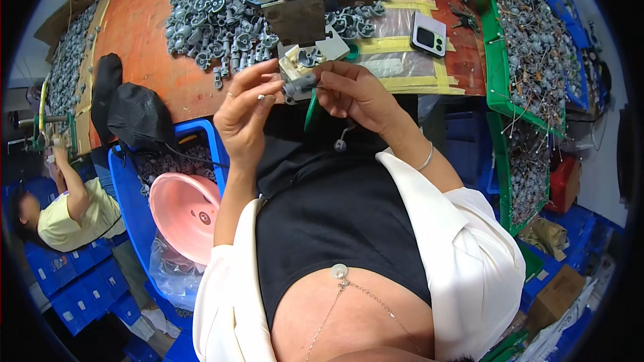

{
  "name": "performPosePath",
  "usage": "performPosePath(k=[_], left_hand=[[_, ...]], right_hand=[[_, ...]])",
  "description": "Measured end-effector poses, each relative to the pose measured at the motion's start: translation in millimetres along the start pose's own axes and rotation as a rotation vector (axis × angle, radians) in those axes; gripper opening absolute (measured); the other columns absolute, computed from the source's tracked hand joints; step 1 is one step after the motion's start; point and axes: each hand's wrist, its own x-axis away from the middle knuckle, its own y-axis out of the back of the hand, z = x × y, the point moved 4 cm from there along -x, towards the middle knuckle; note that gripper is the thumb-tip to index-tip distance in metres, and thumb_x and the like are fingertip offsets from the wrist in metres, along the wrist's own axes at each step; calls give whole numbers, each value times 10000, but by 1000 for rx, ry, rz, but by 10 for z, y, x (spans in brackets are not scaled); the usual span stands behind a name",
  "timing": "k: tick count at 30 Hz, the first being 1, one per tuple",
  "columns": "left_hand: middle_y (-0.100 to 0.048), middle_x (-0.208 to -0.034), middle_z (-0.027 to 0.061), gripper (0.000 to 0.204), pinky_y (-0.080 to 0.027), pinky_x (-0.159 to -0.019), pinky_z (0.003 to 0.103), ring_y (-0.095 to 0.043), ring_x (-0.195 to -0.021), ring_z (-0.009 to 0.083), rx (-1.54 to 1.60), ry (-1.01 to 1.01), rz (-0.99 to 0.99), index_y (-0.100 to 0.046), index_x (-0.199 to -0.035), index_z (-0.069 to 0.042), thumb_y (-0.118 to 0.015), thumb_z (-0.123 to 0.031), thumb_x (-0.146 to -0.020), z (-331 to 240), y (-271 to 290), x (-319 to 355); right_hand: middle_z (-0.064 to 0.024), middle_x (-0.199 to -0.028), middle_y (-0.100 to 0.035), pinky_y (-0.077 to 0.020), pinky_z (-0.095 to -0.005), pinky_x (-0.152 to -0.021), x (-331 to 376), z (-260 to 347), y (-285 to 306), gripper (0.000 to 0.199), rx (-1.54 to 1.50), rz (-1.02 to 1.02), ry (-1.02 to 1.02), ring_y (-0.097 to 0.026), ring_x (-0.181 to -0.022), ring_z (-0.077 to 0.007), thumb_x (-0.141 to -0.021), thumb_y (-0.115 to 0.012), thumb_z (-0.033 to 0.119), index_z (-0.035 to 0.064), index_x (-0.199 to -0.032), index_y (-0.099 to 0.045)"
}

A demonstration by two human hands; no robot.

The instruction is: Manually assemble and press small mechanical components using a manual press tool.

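A small grey plastic fitting [300,86] is held up between my two hands, in front of the press. My left hand [243,110] has its thumb and fingertips closed at the fitting's left end. A small white piece [261,97] shows by those fingertips. On the other end, the fingers of my right hand [359,97] are pinched together. A slim green pointed piece [310,111] hangs below the fitting, near my right fingers; what carries it is hidden. Under my right hand dangles a small grey part on a short dark wire [341,141].
The press head [295,20] stands over a pale fixture [293,67] with a grey part in it. Grey fittings [215,10] heap behind. A phone [428,33] lies right, beside green trays [498,60] of wired parts. A pink basin [181,214] sits left; a person [84,211] works beyond.
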Motion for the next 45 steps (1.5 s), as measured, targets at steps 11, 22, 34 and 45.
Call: performPosePath(k=[11, 22, 34, 45], left_hand=[[-621, -1092, 166, 178, -443, -932, 315, -597, -995, 214, 267, -58, -424, -628, -1026, 69, -550, -53, -922, 165, 338, -57], [-646, -886, 100, 229, -461, -751, 306, -609, -798, 224, -681, -40, 119, -669, -955, -26, -739, -72, -742, 222, -202, -38], [-628, -810, -16, 183, -331, -488, 145, -491, -602, 2, -19, 548, 2, -631, -997, -21, -690, -112, -849, 592, -44, -129], [-627, -712, -1, 181, -406, -534, 185, -518, -603, 38, -377, 318, -52, -651, -891, -13, -757, -117, -787, 833, 17, -151]], right_hand=[[-30, -751, -636, -495, -213, -589, -50, 105, 146, 139, 265, -178, 359, -612, -656, -77, -885, -640, 139, 27, -959, -605], [-29, -768, -638, -491, -207, -648, -189, 14, 128, 125, 481, -71, 432, -637, -743, -86, -877, -627, 81, 6, -968, -585], [-52, -818, -655, -503, -225, -713, -279, 28, 109, 129, 617, -117, 554, -659, -789, -111, -887, -589, 28, 9, -1006, -543], [-75, -732, -692, -510, -312, -635, -253, 19, 142, 293, 1203, -373, 584, -686, -690, -191, -826, -670, 162, 40, -1062, -547]])
